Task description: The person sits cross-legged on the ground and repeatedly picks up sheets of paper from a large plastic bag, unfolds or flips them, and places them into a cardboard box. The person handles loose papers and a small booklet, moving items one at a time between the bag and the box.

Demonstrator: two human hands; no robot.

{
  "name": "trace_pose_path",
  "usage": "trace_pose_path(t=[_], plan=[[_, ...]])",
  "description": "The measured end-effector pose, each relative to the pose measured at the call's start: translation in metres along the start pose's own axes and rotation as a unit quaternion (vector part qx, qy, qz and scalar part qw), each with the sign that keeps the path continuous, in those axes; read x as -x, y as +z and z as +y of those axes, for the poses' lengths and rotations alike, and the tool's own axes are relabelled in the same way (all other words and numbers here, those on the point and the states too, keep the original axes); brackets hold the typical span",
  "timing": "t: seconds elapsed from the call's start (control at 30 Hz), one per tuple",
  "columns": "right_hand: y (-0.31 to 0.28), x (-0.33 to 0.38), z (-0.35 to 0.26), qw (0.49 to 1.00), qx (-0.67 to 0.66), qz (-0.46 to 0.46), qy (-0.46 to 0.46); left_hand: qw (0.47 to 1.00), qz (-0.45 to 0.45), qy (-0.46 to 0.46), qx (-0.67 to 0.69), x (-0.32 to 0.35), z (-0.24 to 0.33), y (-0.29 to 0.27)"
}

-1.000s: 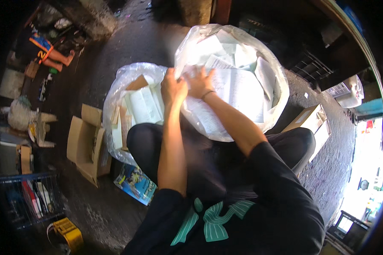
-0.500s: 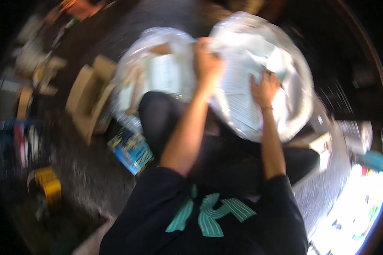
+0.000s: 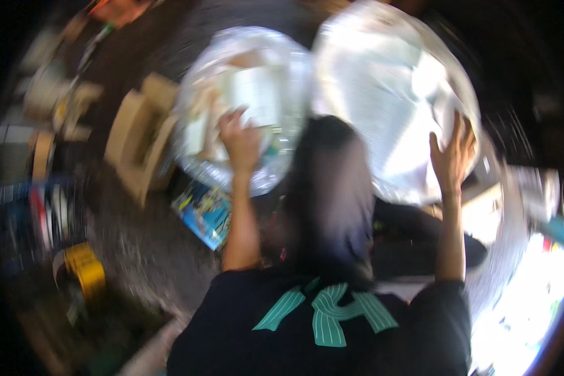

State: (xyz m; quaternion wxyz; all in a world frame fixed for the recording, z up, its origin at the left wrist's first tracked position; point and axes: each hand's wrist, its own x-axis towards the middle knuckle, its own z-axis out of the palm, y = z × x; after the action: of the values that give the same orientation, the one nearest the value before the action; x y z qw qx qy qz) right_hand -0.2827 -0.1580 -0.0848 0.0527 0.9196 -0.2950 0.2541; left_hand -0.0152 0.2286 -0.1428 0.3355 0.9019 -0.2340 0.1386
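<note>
My left hand (image 3: 239, 143) is over a clear plastic bag (image 3: 279, 169) on the left, fingers apart and slightly curled. Nothing shows in its grasp, and blur hides whether it touches the contents. Inside that bag lie white papers (image 3: 255, 94) and brownish pieces. On the right, my right hand (image 3: 452, 153) spreads its fingers at the right side of a larger clear plastic bag (image 3: 338, 81), holding nothing. Pale sheets (image 3: 382, 94) fill that bag, washed out by glare. My raised dark-clothed knee (image 3: 329, 163) stands between the bags and covers part of the right one.
An open cardboard box (image 3: 128, 135) stands left of the left bag, with a blue printed booklet (image 3: 207, 216) near it on the dark floor. Farther left are a yellow roll (image 3: 84, 269) and a blue crate-like container (image 3: 19, 216). Bright glare fills the lower right.
My left hand has moved left from between the bags to above the left bag and opened. My right hand has shifted right. My knee has risen between the bags.
</note>
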Motion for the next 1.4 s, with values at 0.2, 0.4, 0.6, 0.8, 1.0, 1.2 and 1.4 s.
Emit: trace_pose_path(t=[0.2,0.4,0.6,0.8,1.0,1.2,1.4], plan=[[-0.018,0.104,0.096,0.849,-0.110,-0.113,0.504,0.794,-0.530,-0.231,-0.188,0.150,-0.106,0.011],[0.026,0.128,0.075,0.788,-0.206,-0.122,0.567,0.823,-0.439,-0.269,-0.242,0.157,-0.107,0.020],[-0.030,0.103,0.067,0.852,-0.153,-0.040,0.500,0.965,-0.028,-0.109,-0.239,0.004,-0.050,-0.008],[-0.124,0.077,0.052,0.887,-0.243,0.223,0.323,0.974,0.008,0.227,-0.026,-0.079,0.079,-0.063],[-0.209,0.202,0.130,0.768,-0.160,0.383,0.487,0.936,-0.308,0.091,0.147,-0.070,0.118,-0.072],[-0.132,0.365,0.143,0.702,-0.028,-0.113,0.703,0.946,-0.319,0.040,0.050,-0.087,0.081,-0.072],[-0.029,0.437,0.106,0.674,0.004,-0.092,0.733,0.945,-0.323,0.047,0.004,-0.077,0.099,-0.079]])
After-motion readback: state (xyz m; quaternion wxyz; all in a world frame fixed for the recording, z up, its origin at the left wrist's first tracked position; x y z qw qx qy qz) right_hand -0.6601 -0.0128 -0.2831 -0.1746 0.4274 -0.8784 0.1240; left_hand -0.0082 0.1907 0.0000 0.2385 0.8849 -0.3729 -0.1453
